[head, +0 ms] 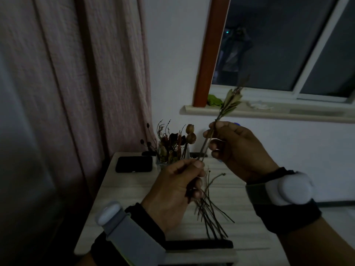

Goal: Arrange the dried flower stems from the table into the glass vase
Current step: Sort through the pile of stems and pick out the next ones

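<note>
Beneath both hands, a pale wood-grain table carries the remaining work, and a tall pink curtain hangs well to the left of the left hand. Just beyond the left hand stands the glass vase, already crowded with dried heads and dark seed stalks; its walls are hard to make out in the dim light, so its rim could be misjudged on the approach and the vase knocked. Left of the vase lies a flat black case. Below and to the right of the left hand, a loose bundle of stems lies fanned on the table, and it could be swept off by a wrist or sleeve. Between the hands a leafy stem is held aloft, tilted up toward the right: its lower end is pinched by the left hand's thumb and curled fingers, while its upper part is pinched between the thumb and fingertips of the right hand. Because the stem is dry and gripped at two places, it could be snapped by any opposing twist, and its brittle leaves could be shed if it is forced among the packed stems.
</note>
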`<state>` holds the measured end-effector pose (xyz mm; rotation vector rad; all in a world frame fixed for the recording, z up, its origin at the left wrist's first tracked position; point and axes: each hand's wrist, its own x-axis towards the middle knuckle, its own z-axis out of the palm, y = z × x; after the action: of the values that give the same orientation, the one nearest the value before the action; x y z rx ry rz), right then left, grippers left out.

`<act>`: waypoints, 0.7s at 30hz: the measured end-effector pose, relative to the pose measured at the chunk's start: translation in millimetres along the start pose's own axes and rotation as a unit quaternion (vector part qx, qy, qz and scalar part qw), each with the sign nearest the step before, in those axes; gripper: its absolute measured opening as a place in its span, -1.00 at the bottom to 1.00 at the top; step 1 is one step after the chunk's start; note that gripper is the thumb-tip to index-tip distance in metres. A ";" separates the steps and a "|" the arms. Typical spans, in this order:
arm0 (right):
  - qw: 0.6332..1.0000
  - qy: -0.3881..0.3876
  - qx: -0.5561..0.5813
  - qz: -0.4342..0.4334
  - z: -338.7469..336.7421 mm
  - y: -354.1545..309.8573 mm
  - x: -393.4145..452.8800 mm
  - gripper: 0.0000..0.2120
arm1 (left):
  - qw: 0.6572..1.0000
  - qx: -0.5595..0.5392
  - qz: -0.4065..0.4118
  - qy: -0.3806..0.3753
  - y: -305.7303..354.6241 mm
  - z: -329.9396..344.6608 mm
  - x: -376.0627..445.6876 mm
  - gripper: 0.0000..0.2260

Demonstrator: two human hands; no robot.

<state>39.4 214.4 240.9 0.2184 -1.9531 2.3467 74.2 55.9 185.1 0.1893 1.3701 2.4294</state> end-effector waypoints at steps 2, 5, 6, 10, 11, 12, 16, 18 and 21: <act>1.000 0.004 0.007 -0.002 5.0 -4.1 1.2 -0.79 | 1.000 0.001 0.015 0.001 5.8 0.2 -1.1 -0.89; 1.000 0.002 0.016 -0.005 10.2 -9.1 2.0 -0.79 | 0.999 -0.004 0.032 0.007 12.0 -2.0 -1.7 -0.88; 1.000 0.000 0.018 -0.005 11.6 -9.7 2.1 -0.79 | 0.999 -0.004 0.034 0.009 13.2 -3.1 -2.2 -0.88; 1.000 -0.001 0.019 -0.008 15.6 -11.6 0.9 -0.78 | 0.999 0.011 0.045 0.029 16.3 -9.5 -2.2 -0.90; 1.000 -0.002 0.020 -0.009 16.4 -12.2 0.2 -0.78 | 0.998 0.018 0.049 0.032 16.4 -10.8 -1.8 -0.89; 1.000 -0.003 0.020 -0.011 17.1 -12.8 -0.4 -0.78 | 0.998 0.028 0.053 0.034 16.8 -11.6 -2.0 -0.89; 1.000 -0.011 0.014 -0.021 19.8 -14.1 -1.1 -0.79 | 0.997 0.025 0.058 0.041 17.5 -12.3 -3.2 -0.92; 1.000 -0.010 0.005 -0.029 20.9 -14.2 -0.8 -0.80 | 0.997 0.028 0.057 0.040 17.6 -12.4 -3.8 -0.92; 0.999 -0.003 0.004 -0.036 22.2 -15.4 -0.6 -0.81 | 0.997 0.026 0.062 0.043 17.0 -13.8 -3.4 -0.91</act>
<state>43.7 195.4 259.6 0.2908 -1.9059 2.3109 69.5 35.5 192.5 0.1910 1.5001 2.5322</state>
